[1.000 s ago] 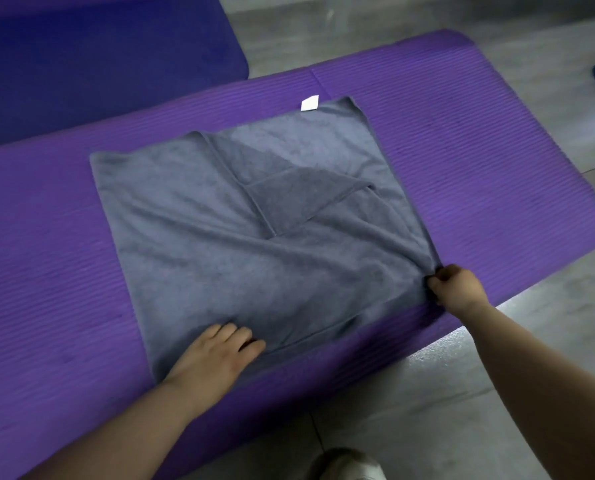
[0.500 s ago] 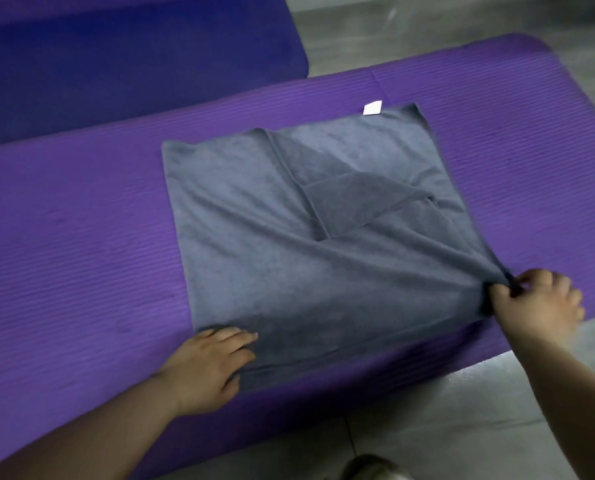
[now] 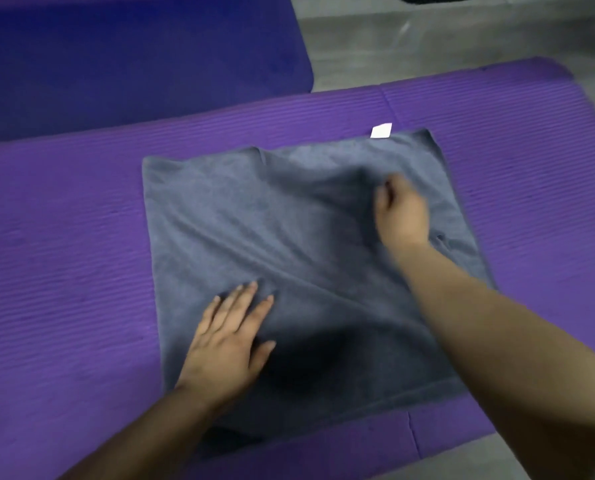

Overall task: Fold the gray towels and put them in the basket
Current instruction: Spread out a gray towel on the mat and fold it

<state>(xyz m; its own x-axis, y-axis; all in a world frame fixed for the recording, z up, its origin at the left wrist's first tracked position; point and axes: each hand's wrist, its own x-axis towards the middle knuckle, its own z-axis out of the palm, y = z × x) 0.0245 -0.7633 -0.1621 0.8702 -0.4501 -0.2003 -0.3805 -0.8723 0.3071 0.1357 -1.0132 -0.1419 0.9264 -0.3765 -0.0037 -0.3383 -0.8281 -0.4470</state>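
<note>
Here's the gray towel [image 3: 220,230], spread out across the purple mat [image 3: 64,271], its near edge running close to the mat's front edge and a white tag [image 3: 381,130] poking out at the far edge. The left hand [image 3: 227,341] lies flat on the near-left part of the cloth, fingers straight and spread, pressing it onto the mat. Nothing is gripped there; the palm is just an anchor. The right hand [image 3: 401,213] is out over the far-right part of the towel with its fingers curled inward. It's smeared by motion blur, though, so I can't tell whether there's cloth pinched in those fingers. Diagonal wrinkles run across the cloth between the two hands, and that says plenty about the material: soft, limp and light, likely to sag and bunch wherever it isn't supported. The ribbed mat looks grippy, so dragging would probably ruck the towel up rather than slide it, and lifting is the safer bet. The best hold, by my reckoning, is a pinch at the corners or along a hemmed edge, one hand each, so a whole side travels together and lands square. Nothing is fragile here, so a firm pinch does no harm. Beyond lie a dark blue mat [image 3: 133,57] and gray floor [image 3: 427,36]. No basket shows plainly, so folding looks like the job in hand.
</note>
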